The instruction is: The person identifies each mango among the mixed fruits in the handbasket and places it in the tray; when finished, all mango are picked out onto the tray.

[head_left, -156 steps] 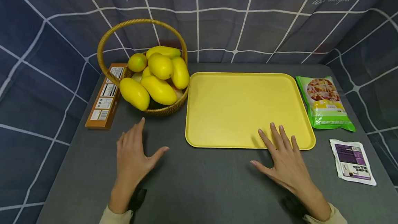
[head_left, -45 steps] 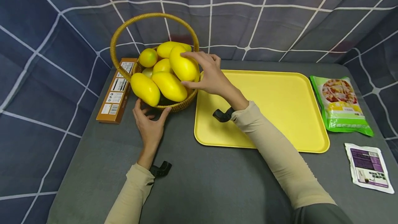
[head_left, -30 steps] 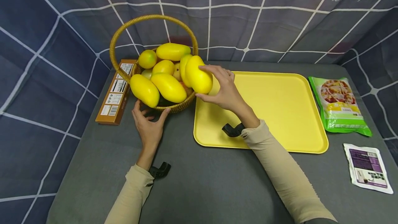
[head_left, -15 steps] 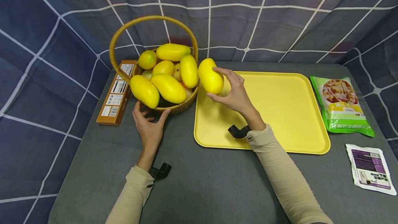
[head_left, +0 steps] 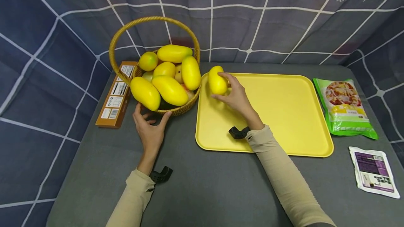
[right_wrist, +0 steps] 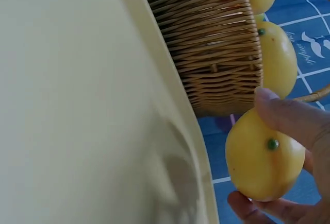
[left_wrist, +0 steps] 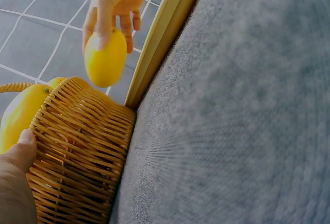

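My right hand (head_left: 236,95) holds a yellow mango (head_left: 217,80) between thumb and fingers, over the back left corner of the yellow tray (head_left: 268,115). A small green stem end shows on this mango (right_wrist: 258,154) in the right wrist view, and the hand's shadow falls on the tray. My left hand (head_left: 149,129) holds the front of the wicker basket (head_left: 181,109); in the left wrist view its thumb (left_wrist: 23,149) lies at the basket's rim, the other fingers hidden. Several yellow mangoes (head_left: 170,89) and a rounder yellow-green fruit (head_left: 148,61) fill the basket, whose tall handle stands upright.
An orange-brown box (head_left: 114,101) lies beside the basket on the left. Right of the tray are a green food bag (head_left: 344,106) and a white and purple pouch (head_left: 374,172). A checked curtain (head_left: 233,27) closes off the back and sides of the grey table (head_left: 202,188).
Both hands were empty at first. My left hand went to the basket; my right lifted the top mango out, carried it right over the tray and lowered it slightly.
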`<state>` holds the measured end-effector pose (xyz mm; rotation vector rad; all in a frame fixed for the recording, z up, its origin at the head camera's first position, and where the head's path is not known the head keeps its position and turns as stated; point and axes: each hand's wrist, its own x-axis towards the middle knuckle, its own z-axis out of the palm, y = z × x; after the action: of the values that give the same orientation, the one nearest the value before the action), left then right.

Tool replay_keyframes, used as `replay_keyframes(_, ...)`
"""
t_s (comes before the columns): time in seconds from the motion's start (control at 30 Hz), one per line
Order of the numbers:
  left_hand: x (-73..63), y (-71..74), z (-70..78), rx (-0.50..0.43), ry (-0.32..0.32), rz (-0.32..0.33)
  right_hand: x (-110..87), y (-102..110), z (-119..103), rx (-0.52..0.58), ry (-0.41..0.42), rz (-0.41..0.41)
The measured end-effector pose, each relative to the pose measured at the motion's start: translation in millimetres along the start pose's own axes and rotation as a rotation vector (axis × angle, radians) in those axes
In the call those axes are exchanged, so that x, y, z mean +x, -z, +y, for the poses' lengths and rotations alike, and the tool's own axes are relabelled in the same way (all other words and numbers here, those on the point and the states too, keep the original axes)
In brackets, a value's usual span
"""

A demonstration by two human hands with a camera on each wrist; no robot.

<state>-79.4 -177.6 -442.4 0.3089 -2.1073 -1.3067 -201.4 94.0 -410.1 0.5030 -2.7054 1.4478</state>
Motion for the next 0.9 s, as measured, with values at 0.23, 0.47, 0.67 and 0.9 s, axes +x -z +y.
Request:
replay_keyframes(0.23,-2.8,4.0,25.4,-0.029,-0.012,-0.005,2.5,-9,8,0.022,-0.020,-0.030)
replay_keyframes(0.47,-3.1,3.4,24.7,-0.025,0.003,-0.006,2.7,-15,13,-0.010,-0.011,-0.089)
replay_keyframes(0.67,-2.7,3.6,24.5,-0.034,0.000,-0.013,1.8,-17,16,-0.006,-0.001,-0.105)
replay_keyframes(0.9,-2.7,3.8,23.7,-0.038,-0.004,-0.013,1.7,-16,14,-0.030,0.024,-0.152)
